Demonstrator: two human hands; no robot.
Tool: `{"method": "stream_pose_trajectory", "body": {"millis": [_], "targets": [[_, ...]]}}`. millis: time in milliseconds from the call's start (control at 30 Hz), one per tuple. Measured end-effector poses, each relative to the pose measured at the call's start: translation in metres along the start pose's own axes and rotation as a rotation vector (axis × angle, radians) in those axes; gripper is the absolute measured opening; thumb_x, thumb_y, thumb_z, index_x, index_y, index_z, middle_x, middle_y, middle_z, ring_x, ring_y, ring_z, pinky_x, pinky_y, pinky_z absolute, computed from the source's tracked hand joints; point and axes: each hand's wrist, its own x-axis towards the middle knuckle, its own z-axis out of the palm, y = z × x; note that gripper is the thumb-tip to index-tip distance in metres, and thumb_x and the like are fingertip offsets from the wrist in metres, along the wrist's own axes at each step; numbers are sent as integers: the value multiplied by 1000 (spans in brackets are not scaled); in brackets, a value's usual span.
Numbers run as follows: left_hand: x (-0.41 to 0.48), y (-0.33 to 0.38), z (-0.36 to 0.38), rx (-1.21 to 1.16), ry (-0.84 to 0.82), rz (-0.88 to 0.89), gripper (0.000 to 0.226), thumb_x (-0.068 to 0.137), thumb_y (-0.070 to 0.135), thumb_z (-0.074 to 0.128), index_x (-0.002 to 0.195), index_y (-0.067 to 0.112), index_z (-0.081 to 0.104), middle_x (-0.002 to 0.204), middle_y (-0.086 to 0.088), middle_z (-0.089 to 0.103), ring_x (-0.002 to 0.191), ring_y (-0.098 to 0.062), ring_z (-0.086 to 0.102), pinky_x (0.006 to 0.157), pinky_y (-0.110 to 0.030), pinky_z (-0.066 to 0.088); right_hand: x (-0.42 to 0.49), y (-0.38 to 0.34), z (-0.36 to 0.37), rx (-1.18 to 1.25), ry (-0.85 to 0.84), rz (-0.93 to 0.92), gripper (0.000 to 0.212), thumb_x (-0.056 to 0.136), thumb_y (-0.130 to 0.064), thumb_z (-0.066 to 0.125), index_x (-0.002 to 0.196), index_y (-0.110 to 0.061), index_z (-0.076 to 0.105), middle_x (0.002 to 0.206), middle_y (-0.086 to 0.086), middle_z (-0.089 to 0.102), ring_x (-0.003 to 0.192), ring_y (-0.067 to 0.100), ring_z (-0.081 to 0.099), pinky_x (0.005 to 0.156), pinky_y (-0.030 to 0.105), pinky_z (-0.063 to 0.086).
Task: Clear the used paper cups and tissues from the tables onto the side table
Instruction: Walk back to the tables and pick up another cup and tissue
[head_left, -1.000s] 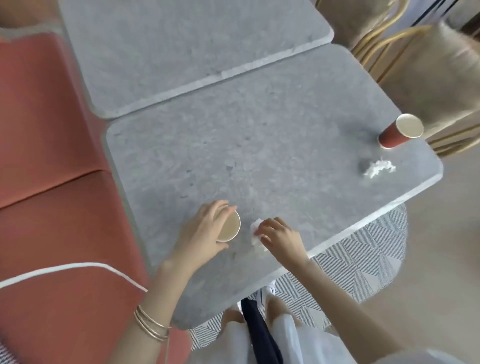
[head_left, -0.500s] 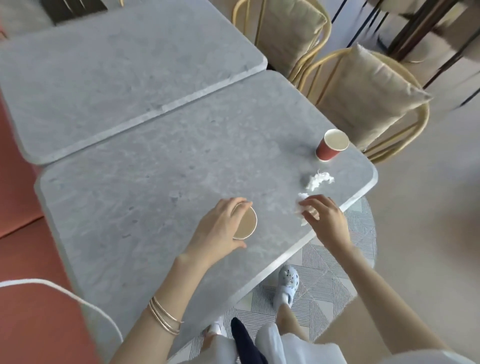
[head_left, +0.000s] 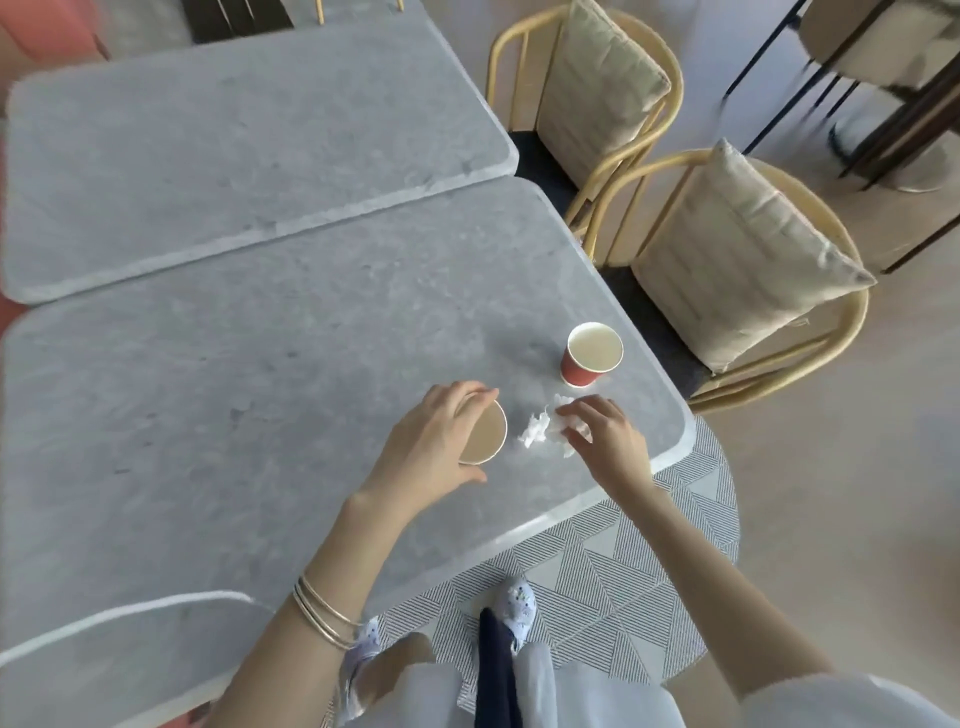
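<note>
- The left hand (head_left: 436, 441) is gripping a paper cup (head_left: 485, 436) from the side. Its fingers (head_left: 470, 397) are curling over the cup's far wall and the thumb is coming round the near wall.
- This cup is tipping its pale brown inside towards the right. Whether its base is touching the bench (head_left: 234, 415) cannot be told.
- The right hand (head_left: 615, 447) is pinching a crumpled white tissue (head_left: 563, 413) under its bent fingers (head_left: 582, 408), close to the bench's near right corner.
- A loose tissue (head_left: 535, 431) is lying on the bench between the two hands, just beside the pinched one. Whether the two are touching is unclear.
- A red cup (head_left: 584, 371) is standing upright towards the far right of the bench, beyond the right hand and apart from both hands. Nobody is touching it.
- A far bench (head_left: 234, 145) is butting against this one, and two cushioned chairs (head_left: 753, 249) are standing off to the right.
- The side table is not showing anywhere, so nothing can be judged as delivered.
- By my reading the clearing is only partly under way. One cup and one tissue are in hand, while the loose tissue and the red cup are waiting to be gathered.
- The right hand is sitting nearest the loose tissue, so that looks like the likely next pickup, with the red cup to follow.
- After that, the whole load is needing a carry to the side table.
</note>
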Motion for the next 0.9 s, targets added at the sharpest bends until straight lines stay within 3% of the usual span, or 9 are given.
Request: {"method": "stream_pose_trajectory", "body": {"millis": [267, 367, 533, 667, 833, 900], "targets": [[37, -1, 33, 22, -62, -73, 92, 61, 32, 84, 139, 22, 36, 140, 8, 37, 122, -17, 36, 89, -34, 43, 28, 25, 37, -14, -249, -55, 29, 79, -27, 67, 108, -29, 66, 119, -5, 57, 111, 19, 46, 75, 34, 46], [47, -8, 44, 24, -101, -87, 92, 60, 31, 84, 138, 21, 38, 140, 7, 38, 121, -19, 38, 88, -36, 44, 26, 28, 48, -63, -201, -95, 27, 73, -28, 72, 100, -24, 70, 111, -2, 61, 106, 23, 50, 74, 35, 47], [62, -6, 55, 36, -108, -89, 90, 58, 29, 86, 135, 22, 42, 137, 9, 42, 118, -18, 41, 84, -32, 43, 18, 29, 45, -77, -64, -131, 24, 55, -17, 84, 76, -20, 73, 80, 0, 67, 75, 23, 63, 59, 30, 49], [79, 6, 43, -20, -92, -51, 86, 60, 26, 85, 134, 23, 42, 137, 10, 40, 119, -15, 38, 83, -32, 43, 12, 40, 28, -3, -133, 60, 14, 74, -19, 70, 87, -24, 71, 91, -4, 64, 85, 21, 59, 61, 28, 41], [110, 39, 0, -112, 83, 60, 88, 52, 28, 89, 129, 25, 47, 130, 8, 45, 116, -13, 41, 79, -31, 46, -6, 57, -15, 14, -27, 142, 15, 71, -15, 74, 85, -20, 72, 89, -3, 68, 69, 30, 62, 66, 32, 46], [124, 52, -14, -137, 118, 117, 90, 48, 29, 90, 127, 25, 48, 128, 8, 47, 115, -14, 45, 79, -31, 45, -10, 64, -35, -14, -26, 197, 14, 75, -19, 71, 89, -22, 71, 94, -6, 67, 72, 30, 62, 66, 32, 46]]}}
